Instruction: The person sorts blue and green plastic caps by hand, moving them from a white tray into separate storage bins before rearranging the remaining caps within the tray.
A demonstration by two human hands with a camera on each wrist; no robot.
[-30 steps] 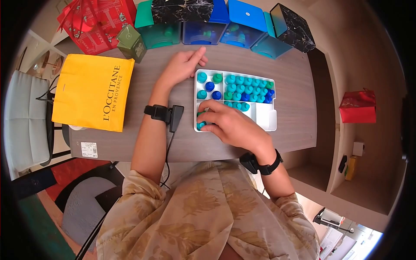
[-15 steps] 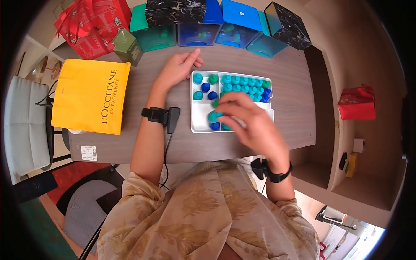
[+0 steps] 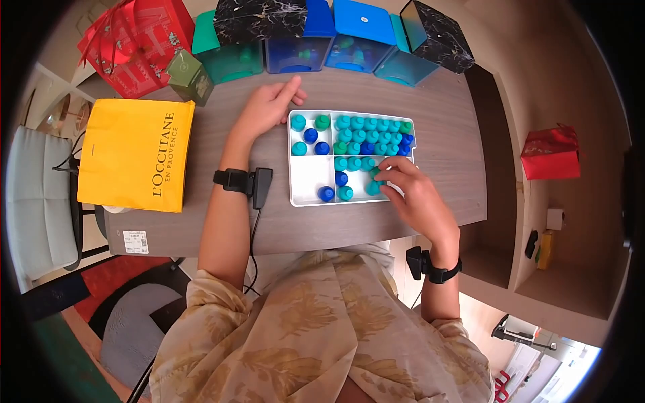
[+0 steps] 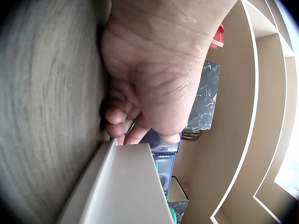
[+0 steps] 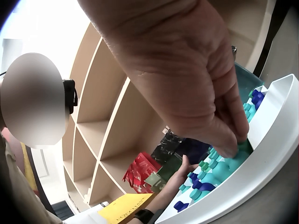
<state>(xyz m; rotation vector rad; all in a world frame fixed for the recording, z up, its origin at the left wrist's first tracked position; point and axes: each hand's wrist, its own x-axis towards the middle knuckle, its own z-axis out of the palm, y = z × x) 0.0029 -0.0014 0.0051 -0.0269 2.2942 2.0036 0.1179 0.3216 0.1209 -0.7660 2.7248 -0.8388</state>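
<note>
A white divided tray [image 3: 311, 171] holds many small bottles in teal, green and blue. My right hand [image 3: 423, 201] is over its front right compartment, where thumb and fingertips pinch a green bottle [image 5: 245, 145] standing among teal ones. Beside it stands a teal bottle [image 3: 372, 189]. A lone blue bottle [image 3: 326, 194] is in the front left compartment. My left hand [image 3: 272, 104] rests on the table at the tray's far left corner. Its fingers are loosely curled and hold nothing, and in the left wrist view the fingertips lie right at the tray's wall [image 4: 128, 182].
Along the table's back edge stand several blue and teal bins [image 3: 295, 55] and black marbled boxes [image 3: 440, 37]. A yellow paper bag [image 3: 134, 154], a red gift bag [image 3: 138, 50] and a small green box [image 3: 190, 77] are on the left. Open shelving [image 3: 564, 269] is on the right.
My right hand has carried a bottle from the front left compartment rightward and down into the front right one. The left hand has stayed by the tray's corner. The head view has shifted slightly.
</note>
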